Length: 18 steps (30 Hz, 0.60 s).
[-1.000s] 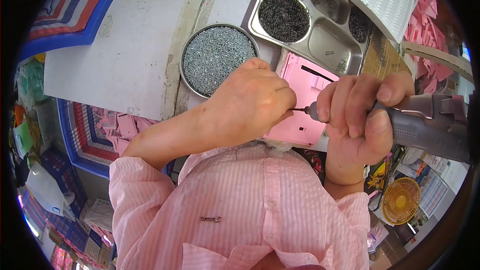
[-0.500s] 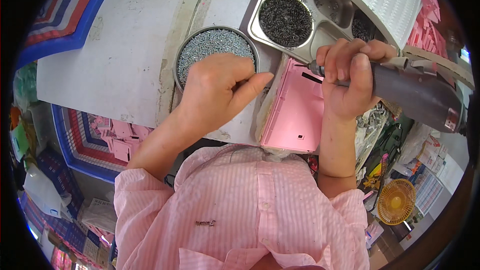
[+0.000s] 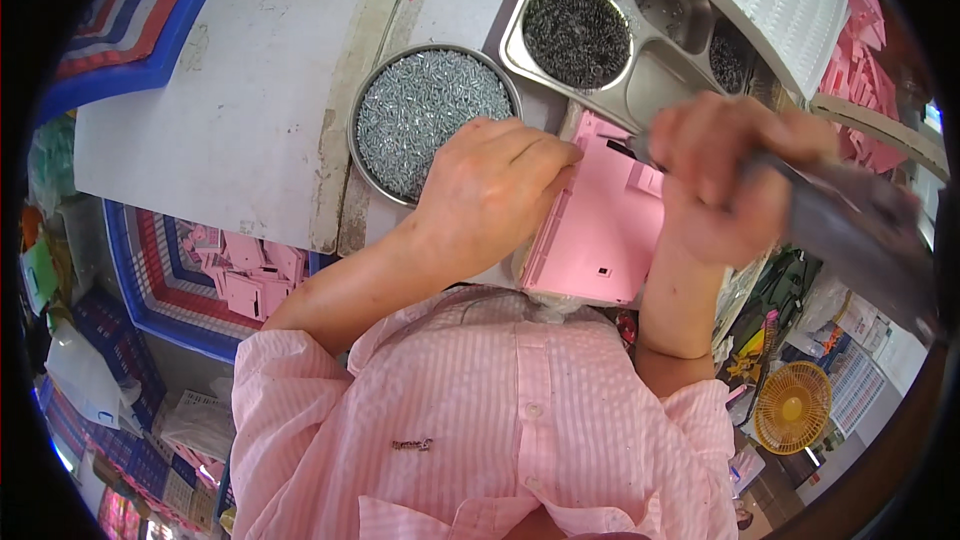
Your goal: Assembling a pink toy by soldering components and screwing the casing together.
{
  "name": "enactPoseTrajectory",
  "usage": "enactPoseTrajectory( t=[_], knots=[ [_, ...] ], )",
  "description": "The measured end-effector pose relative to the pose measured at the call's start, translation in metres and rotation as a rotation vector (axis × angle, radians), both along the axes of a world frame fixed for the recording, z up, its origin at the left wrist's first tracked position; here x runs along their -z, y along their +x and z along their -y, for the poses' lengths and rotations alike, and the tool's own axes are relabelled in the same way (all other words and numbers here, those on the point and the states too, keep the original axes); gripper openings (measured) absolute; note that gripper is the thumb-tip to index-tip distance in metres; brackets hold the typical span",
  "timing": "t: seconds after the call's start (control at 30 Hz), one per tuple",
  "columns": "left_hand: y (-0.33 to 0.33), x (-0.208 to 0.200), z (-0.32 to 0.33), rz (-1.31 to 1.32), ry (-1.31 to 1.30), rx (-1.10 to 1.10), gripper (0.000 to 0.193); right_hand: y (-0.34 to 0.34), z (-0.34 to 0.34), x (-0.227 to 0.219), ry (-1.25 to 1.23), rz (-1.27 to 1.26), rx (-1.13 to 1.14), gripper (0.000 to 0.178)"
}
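A flat pink plastic panel (image 3: 600, 225) lies in front of me, with a small black square near its near edge and a black strip near its far end. My left hand (image 3: 497, 190) is closed, its fingertips brought together at the panel's left edge; whatever they pinch is hidden. My right hand (image 3: 725, 170), blurred by motion, is wrapped round a dark grey electric screwdriver (image 3: 850, 230). The screwdriver's bit points left over the far end of the panel. Just beyond my left hand sits a round metal dish (image 3: 425, 105) full of small silvery screws.
A steel compartment tray (image 3: 665, 80) with black springs or screws stands at the far right, beside a white ridged tray (image 3: 745, 0). Pink pieces lie in a blue-rimmed basket (image 3: 150, 315) at lower left. A yellow round basket (image 3: 793, 405) is at lower right.
My left hand has moved right and down from over the screw dish to the panel's left edge. My right hand has shifted slightly right, and the screwdriver's rear end has swung downward.
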<state>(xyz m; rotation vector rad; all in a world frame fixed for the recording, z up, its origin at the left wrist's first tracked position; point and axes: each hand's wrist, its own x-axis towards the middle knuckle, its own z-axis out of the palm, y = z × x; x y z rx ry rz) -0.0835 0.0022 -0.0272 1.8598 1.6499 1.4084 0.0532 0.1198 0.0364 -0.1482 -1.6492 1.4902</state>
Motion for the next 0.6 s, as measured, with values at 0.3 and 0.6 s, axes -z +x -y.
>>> enactPoseTrajectory(
  t=[0.3,0.6],
  knots=[
    [0.005,-0.002,0.0,0.054,-0.027,0.062,0.016,0.013,0.021,-0.023,-0.09,0.026,-0.045,0.025],
    [-0.047,-0.019,-0.003,-0.262,-0.128,-0.145,0.017,0.005,0.037,-0.005,-0.167,0.141,0.042,0.027]
  ],
)
